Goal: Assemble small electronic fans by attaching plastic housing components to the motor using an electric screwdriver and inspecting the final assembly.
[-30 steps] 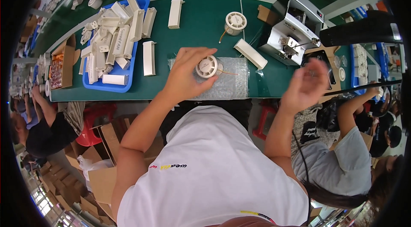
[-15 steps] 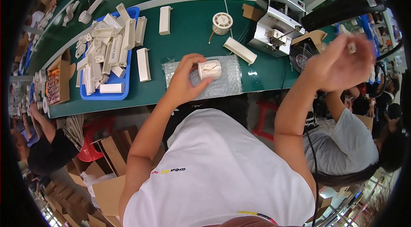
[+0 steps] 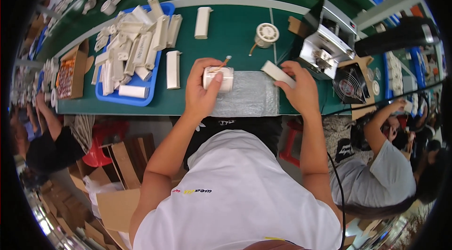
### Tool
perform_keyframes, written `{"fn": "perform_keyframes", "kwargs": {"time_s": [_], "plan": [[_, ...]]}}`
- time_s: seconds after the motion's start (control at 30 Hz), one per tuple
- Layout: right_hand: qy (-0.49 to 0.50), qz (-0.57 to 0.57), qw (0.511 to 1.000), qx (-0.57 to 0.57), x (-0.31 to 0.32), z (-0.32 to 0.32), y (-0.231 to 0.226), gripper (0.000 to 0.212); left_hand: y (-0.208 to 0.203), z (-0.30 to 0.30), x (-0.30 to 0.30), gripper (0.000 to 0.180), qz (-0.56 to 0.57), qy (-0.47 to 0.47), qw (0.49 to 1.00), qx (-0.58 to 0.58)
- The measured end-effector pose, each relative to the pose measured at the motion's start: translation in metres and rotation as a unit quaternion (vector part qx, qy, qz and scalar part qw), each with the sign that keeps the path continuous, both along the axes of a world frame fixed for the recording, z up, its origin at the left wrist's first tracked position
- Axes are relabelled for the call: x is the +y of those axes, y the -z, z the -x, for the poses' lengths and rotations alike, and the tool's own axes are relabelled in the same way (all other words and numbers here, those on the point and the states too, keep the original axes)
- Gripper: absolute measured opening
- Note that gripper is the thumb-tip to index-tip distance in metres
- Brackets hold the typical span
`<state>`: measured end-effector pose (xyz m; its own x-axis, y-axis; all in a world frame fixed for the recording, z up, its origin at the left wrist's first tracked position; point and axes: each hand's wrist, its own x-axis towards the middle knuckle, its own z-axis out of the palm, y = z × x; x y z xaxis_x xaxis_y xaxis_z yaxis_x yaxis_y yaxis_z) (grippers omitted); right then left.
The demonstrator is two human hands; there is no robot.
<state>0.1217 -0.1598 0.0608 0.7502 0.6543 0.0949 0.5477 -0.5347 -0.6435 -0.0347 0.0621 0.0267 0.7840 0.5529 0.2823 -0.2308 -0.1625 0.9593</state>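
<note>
Green desk (image 3: 235,28) stretches before you: your left hand (image 3: 200,92) is closed around a white cylindrical part (image 3: 219,79) over the bubble-wrap sheet (image 3: 249,97), your right hand (image 3: 296,87) grips a flat white piece (image 3: 278,73); they look unjoined, and the blue tray (image 3: 141,99) remains heaped with white parts.

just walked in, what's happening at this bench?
A person at a green worktable holds a small white cylindrical part in the left hand, over a bubble-wrap sheet. The right hand grips a white rectangular cover. A blue tray of white plastic pieces sits to the left.
</note>
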Motion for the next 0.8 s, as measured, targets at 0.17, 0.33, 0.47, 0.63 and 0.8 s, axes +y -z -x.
{"fn": "perform_keyframes", "kwargs": {"time_s": [0.17,0.33,0.47,0.63,0.8], "plan": [[0.002,-0.151,0.985,0.081,-0.001,0.009,-0.004,0.049,-0.021,0.006,0.0,0.025,-0.124,-0.014,0.992,-0.014],[-0.138,-0.605,0.675,0.399,0.032,0.026,-0.008,0.046,-0.026,0.014,-0.009,0.027,-0.104,0.024,0.994,-0.017],[-0.128,-0.622,0.586,0.503,0.041,0.039,0.005,0.049,-0.032,0.019,-0.018,0.028,-0.127,0.066,0.99,-0.012],[-0.149,-0.606,0.586,0.517,0.044,0.05,0.007,0.048,-0.034,0.019,-0.027,0.029,-0.102,0.072,0.992,-0.005],[-0.155,-0.606,0.613,0.482,0.042,0.054,0.011,0.047,-0.029,0.015,-0.031,0.032,-0.1,0.083,0.992,0.0]]}}
